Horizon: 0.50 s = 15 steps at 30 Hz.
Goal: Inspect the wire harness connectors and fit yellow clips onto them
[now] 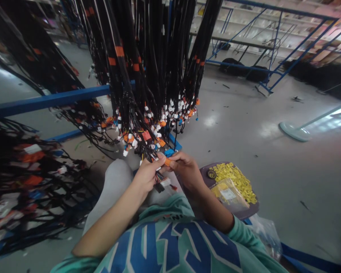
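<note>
Nearest the head camera spread a green shirt (173,246). The left hand (148,173) pinched wires (159,176) and the right hand (188,171) an orange plug (167,162), close together by hanging cables (150,57). Work on that plug looked unfinished; yellow pieces (238,180) lay loose on a tray (254,211).

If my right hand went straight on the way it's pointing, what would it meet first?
Your right hand is touching the orange connector, so that comes first; your left hand is probably next, though depth is unclear.
</note>
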Available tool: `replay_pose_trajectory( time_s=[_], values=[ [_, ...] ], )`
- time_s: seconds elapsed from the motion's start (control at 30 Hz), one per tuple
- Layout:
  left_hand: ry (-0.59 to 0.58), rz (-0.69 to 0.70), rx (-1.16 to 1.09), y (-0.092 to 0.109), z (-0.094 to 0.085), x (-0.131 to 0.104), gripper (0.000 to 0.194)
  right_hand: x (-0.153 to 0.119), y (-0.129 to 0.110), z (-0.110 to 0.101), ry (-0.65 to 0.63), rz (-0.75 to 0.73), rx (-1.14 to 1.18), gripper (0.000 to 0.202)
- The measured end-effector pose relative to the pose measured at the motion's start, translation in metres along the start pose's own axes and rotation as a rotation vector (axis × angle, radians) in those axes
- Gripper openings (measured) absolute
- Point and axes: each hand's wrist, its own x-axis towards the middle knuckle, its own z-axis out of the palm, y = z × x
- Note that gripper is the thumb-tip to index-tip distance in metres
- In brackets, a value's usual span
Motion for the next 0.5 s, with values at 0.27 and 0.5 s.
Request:
replay_pose_trajectory(
  time_s=[0.27, 0.5],
  values=[
    [-0.17, -0.083, 0.129, 0.001, -0.027, 0.006, 0.02, 0.002, -0.014, -0.007, 0.078, -0.085, -0.268, 0.015],
    [-0.209, -0.087, 0.282, -0.008, -0.034, -0.001, 0.033, 0.031, -0.008, -0.015, 0.013, -0.095, -0.558, 0.025]
  ],
)
